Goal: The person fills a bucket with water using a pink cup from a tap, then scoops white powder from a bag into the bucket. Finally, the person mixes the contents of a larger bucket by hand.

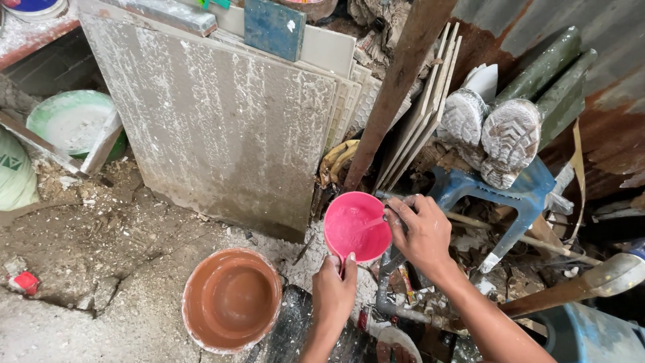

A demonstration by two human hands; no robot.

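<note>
Head view. The left hand (334, 290) is clenched around the short handle at the 6 o'clock edge of a round pink plastic scoop bowl (357, 226), holding it above the floor with its open side up. The bowl's inside is coated with a wet pink film. The right hand (422, 232) sits at the bowl's 3 o'clock rim, fingers curled over a small item that is too hidden to identify; whether it grips the grey metal pipe (384, 282) below cannot be told.

At 8 o'clock from the pink bowl, a round brown plastic bucket (232, 299) stands upright on the debris-strewn dirt floor (101, 269), apart from both hands. At 11 o'clock, a large grey cement-spattered slab (215, 121) leans against a stack of pale ceramic tiles (349, 101). A brown wooden post (396, 87) rises diagonally at 12 o'clock, just behind the bowl.

At 2 o'clock, a pair of dusty boots with white tread soles (490, 131) rests on a blue plastic stool (517, 195). Behind the boots, green tubes (551, 74) lean on a rusted corrugated metal wall (605, 121). At far 10 o'clock, a round green-rimmed basin caked with white residue (70, 121) lies on the floor.
</note>
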